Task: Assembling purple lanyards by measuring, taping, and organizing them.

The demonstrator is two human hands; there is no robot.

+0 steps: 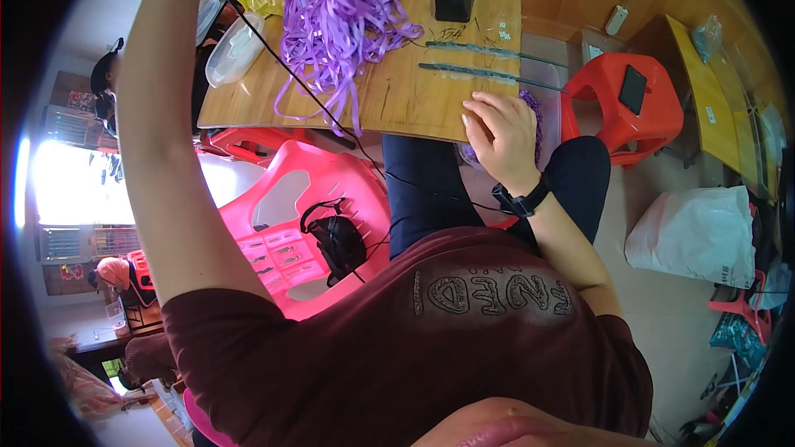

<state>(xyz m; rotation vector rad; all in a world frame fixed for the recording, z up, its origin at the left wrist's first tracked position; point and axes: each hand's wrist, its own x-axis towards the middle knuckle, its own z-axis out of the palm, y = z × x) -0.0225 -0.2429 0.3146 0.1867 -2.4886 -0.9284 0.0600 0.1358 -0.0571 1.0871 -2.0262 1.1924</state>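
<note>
My right hand lies at the near right edge of the wooden table, with a black watch on the wrist. Its fingers are loosely bent over the tabletop and the thumb stands apart; nothing shows in it. Just beyond the fingers, two thin dark rods are taped down and stick out past the table's right side. My left arm reaches up along the left side, and its hand is cut off by the upper edge. A tangled heap of purple ribbon covers the table's middle, partly hanging over the front edge.
A black tape dispenser stands at the back of the table. A clear plastic container sits at its left edge. A black cable runs from my left wrist across the ribbon. Beside me are a pink chair and a red stool with a phone on it.
</note>
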